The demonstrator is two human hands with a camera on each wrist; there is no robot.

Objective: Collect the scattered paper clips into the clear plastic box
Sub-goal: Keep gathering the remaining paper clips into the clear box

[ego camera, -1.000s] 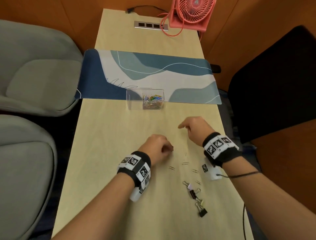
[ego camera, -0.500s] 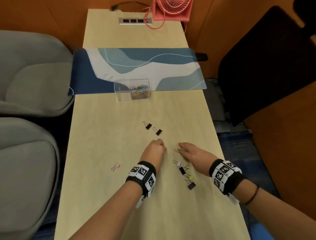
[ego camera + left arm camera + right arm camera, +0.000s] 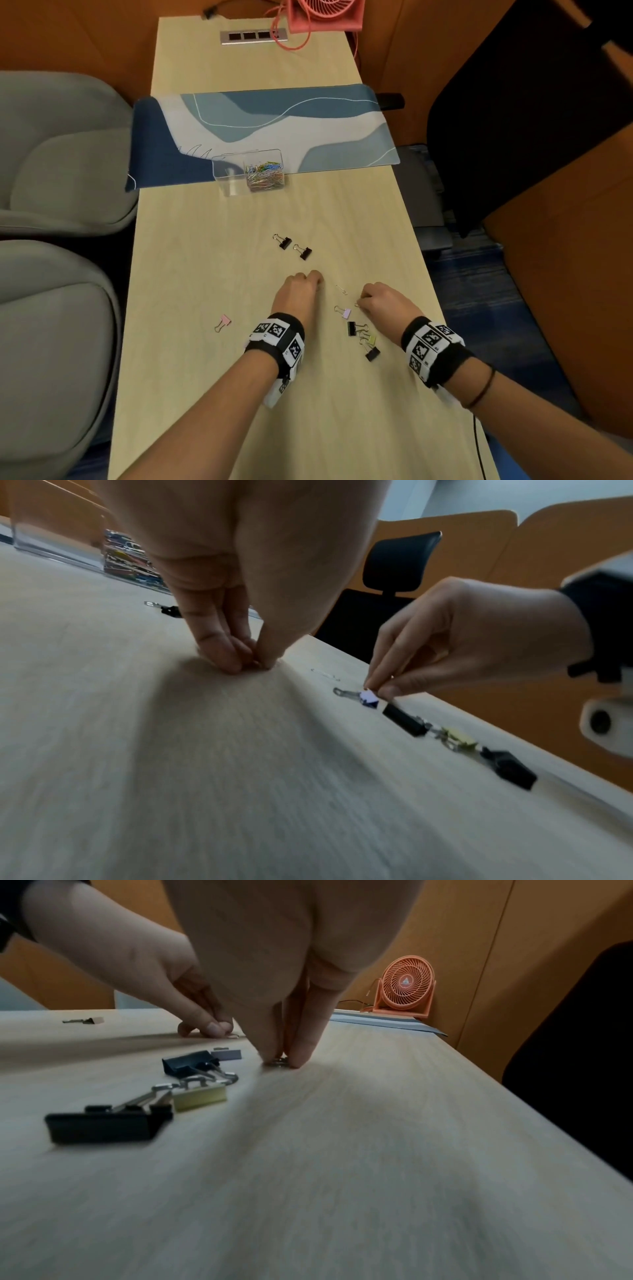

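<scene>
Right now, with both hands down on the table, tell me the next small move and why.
Probably lift the right hand straight up with its clip: its fingertips already pinch a small paper clip against the table. The left hand pinches at the surface too. Another loose clip lies between them, and the clear plastic box stands farther ahead.

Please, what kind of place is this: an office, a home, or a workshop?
Probably an office booth or study nook: a narrow desk with a built-in socket strip, orange partition walls round it, and a black office chair beside it.
</scene>
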